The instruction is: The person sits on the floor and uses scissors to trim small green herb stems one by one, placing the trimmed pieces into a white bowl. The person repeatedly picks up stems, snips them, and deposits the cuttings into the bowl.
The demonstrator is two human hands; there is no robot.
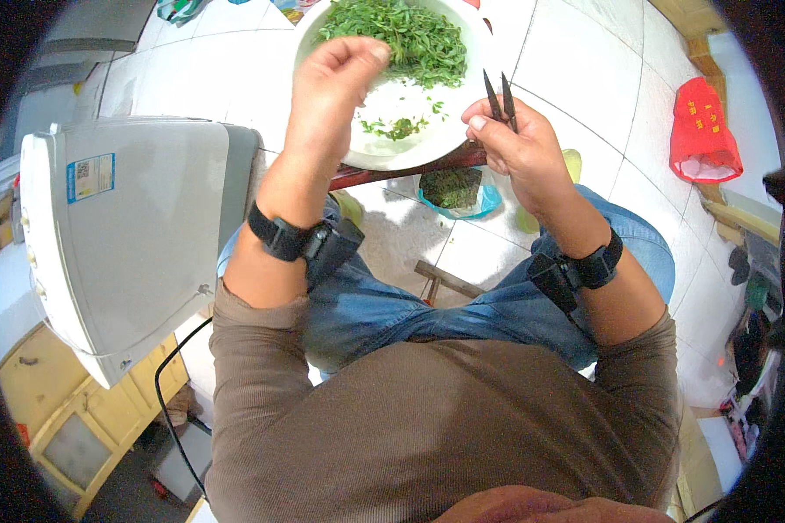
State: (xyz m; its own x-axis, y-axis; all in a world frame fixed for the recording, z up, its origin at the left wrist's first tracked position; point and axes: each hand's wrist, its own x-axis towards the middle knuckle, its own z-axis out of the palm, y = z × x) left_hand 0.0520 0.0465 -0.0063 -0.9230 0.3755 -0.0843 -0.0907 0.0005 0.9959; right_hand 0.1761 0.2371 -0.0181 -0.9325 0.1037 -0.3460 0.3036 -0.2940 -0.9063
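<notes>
A round white basin (399, 160) is in front of me, with a large heap of leafy green sprigs (399, 39) at its far side. Smaller loose leaves (396, 127) are scattered on its near bottom. Over the basin's left side is my left hand (340, 85), thumb pressed against curled fingers; no object shows in it. My right hand (517, 140) grips dark-bladed scissors (500, 104) by the basin's right rim. Their blades point away from me, slightly apart, and the fingers mostly hide the handles.
Dark red wooden furniture (445, 160) supports the basin. Below sits a plastic bag (490, 202) holding dark green plant matter (451, 186). To the left stands a white and grey appliance (144, 242). A red bag (703, 134) lies at right. A wooden piece (451, 278) shows between my legs.
</notes>
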